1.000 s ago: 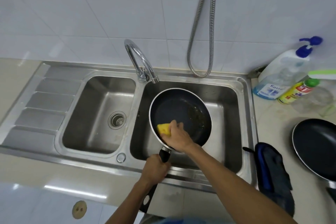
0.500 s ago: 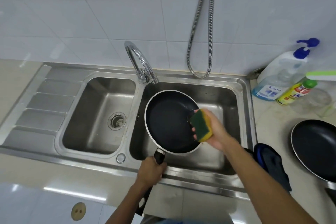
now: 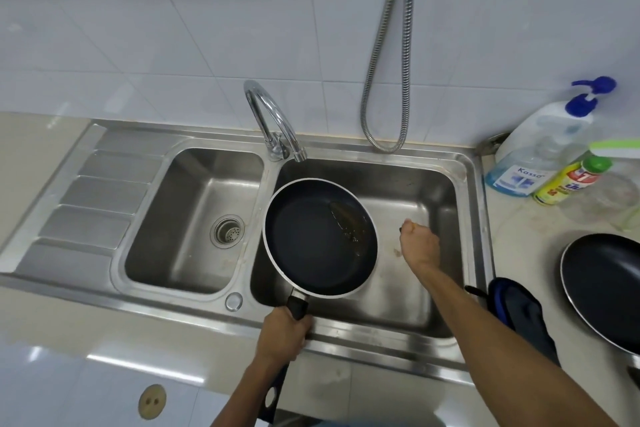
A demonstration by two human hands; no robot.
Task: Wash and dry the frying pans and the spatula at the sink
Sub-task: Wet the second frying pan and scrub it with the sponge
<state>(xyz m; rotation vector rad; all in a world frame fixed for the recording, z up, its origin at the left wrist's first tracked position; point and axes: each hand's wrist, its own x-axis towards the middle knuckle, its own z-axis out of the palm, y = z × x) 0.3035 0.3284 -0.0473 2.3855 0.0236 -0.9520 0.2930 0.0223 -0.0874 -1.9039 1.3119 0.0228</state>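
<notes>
A black frying pan (image 3: pixel 311 243) with a pale rim hangs over the right basin of the steel sink (image 3: pixel 474 218), with oily brown residue on its right inner side. My left hand (image 3: pixel 283 336) grips its black handle at the sink's front edge. My right hand (image 3: pixel 419 246) is low in the right basin, just right of the pan, fingers curled around the sponge, of which only a sliver shows. A second black frying pan (image 3: pixel 602 288) lies on the counter at the right. No spatula is in view.
The chrome faucet (image 3: pixel 273 121) arches over the divider, no water running. A metal hose (image 3: pixel 384 87) hangs on the tiled wall. Two soap bottles (image 3: pixel 540 152) stand at the back right. A dark blue cloth (image 3: pixel 523 312) lies between sink and second pan. The left basin (image 3: pixel 194 218) holds nothing.
My right hand lifted the sponge off the pan's inside, swung right and dropped low into the right basin. The pan shifted slightly left; my left hand kept the handle.
</notes>
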